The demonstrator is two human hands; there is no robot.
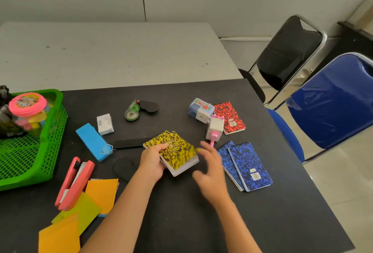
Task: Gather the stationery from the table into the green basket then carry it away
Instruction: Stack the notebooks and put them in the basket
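My left hand [151, 160] grips a small stack of yellow-and-black spiral notebooks [177, 150] just above the black table [181, 222]. My right hand [211, 169] hovers blurred beside the stack's right edge, fingers spread and holding nothing. Two blue notebooks [249, 167] lie to its right, and a red notebook [230, 117] lies farther back. The green basket [30, 159] stands at the table's left edge with a pink-lidded jar [27, 109] in it.
On the table lie a pink stapler [73, 183], orange and yellow sticky pads [80, 210], a blue case [93, 144], a white box [105, 124], a green correction tape [132, 111], and two sharpeners [207, 118]. A blue chair [331, 101] and a black chair [288, 54] stand at right.
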